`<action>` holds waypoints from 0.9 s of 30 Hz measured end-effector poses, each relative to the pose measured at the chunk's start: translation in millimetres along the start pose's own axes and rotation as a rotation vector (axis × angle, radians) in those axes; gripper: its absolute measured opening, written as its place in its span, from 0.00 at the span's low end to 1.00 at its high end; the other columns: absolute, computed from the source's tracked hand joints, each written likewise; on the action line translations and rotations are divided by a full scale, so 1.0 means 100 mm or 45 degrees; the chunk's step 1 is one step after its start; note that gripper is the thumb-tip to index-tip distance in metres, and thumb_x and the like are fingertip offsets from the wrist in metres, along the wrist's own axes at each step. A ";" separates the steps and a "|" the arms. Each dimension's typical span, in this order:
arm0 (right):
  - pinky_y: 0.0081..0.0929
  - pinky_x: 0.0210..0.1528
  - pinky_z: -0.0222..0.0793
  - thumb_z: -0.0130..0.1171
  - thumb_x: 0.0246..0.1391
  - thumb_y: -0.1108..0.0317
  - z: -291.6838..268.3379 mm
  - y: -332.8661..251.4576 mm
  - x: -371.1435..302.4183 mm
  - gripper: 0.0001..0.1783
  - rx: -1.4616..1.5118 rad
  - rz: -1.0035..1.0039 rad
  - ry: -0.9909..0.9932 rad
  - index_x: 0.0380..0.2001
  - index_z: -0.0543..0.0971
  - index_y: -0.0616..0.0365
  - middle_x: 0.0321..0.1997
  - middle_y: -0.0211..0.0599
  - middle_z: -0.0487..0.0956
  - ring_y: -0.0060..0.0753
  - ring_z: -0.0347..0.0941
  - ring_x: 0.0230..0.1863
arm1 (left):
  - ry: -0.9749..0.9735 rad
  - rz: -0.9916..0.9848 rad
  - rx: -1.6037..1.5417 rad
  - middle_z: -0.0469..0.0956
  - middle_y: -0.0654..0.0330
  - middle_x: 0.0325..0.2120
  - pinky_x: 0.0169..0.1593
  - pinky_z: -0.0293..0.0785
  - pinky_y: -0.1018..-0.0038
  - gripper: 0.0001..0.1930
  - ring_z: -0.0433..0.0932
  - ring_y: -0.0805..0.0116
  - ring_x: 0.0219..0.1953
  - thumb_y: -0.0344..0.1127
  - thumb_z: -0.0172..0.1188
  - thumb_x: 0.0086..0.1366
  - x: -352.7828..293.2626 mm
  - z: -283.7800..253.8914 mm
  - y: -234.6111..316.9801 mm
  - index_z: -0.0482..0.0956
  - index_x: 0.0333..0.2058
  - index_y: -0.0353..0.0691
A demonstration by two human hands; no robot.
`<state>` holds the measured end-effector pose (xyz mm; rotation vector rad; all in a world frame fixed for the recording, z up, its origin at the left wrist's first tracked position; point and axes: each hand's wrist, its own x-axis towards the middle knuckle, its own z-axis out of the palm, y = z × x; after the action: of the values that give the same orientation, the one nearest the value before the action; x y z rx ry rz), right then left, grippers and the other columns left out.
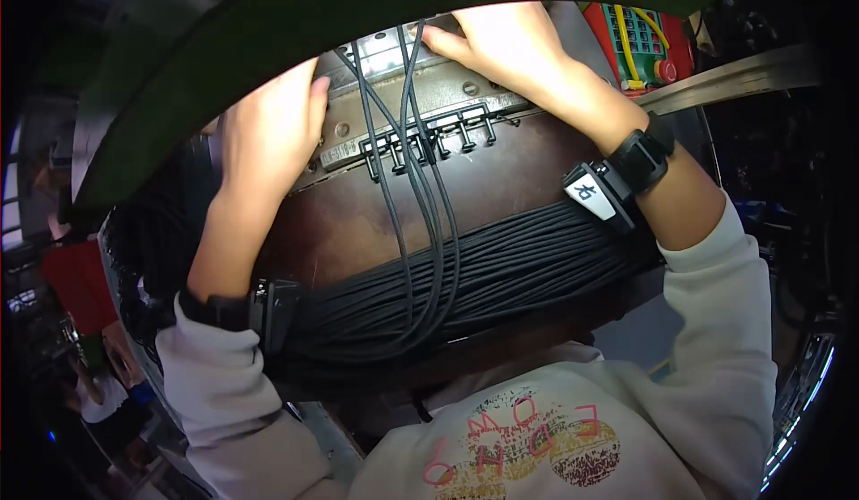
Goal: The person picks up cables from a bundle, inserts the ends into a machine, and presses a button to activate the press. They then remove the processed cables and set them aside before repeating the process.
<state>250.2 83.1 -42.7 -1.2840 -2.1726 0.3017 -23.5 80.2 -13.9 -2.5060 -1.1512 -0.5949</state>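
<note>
My left hand [270, 128] reaches to the left end of a metal mould plate [416, 97], thumb pointing up along the metal. Its other fingers pass behind a dark green machine edge [295, 30]. My right hand [514, 43] rests over the far right part of the plate; its thumb stretches left, close to several black cables [436, 222], and its other fingers are hidden. The cables run from under the green edge, over a row of black moulded plugs or hooks [429, 137] along the plate's front, and down towards me. What either hand grips does not show.
A thick bundle of black cables [501, 263] lies across the brown work surface [344, 231] before me. At the far right stands a red and green control panel [640, 39] with a red knob [665, 71] and yellow strips. Black devices [640, 160] are strapped to both wrists.
</note>
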 end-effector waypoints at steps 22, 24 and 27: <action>0.36 0.66 0.48 0.50 0.56 0.65 -0.05 -0.12 -4.48 0.30 -0.173 0.878 -0.402 0.61 0.60 0.61 0.65 0.45 0.59 0.43 0.54 0.65 | -0.953 -0.463 -0.268 0.59 0.55 0.62 0.64 0.54 0.62 0.28 0.60 0.54 0.61 0.48 0.44 0.66 -3.84 -0.69 1.41 0.59 0.61 0.42; 0.38 0.66 0.49 0.49 0.57 0.62 0.07 -0.02 -4.76 0.29 -0.074 0.845 -0.438 0.61 0.61 0.60 0.65 0.44 0.60 0.44 0.54 0.64 | -0.812 -0.395 -0.140 0.57 0.56 0.63 0.65 0.52 0.61 0.28 0.59 0.55 0.62 0.49 0.43 0.67 -3.88 -0.58 1.40 0.58 0.62 0.42; 0.38 0.65 0.52 0.50 0.56 0.63 0.18 0.08 -4.74 0.28 -0.498 0.472 -0.352 0.59 0.63 0.61 0.62 0.45 0.64 0.43 0.58 0.62 | -0.563 -0.287 0.042 0.56 0.57 0.64 0.66 0.49 0.61 0.29 0.56 0.57 0.64 0.50 0.40 0.67 -3.92 -0.47 1.38 0.57 0.62 0.42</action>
<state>415.5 -316.2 -237.3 -1.9743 -2.2845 0.2132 -158.5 -278.0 -182.4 -2.5707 -1.5963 -0.0645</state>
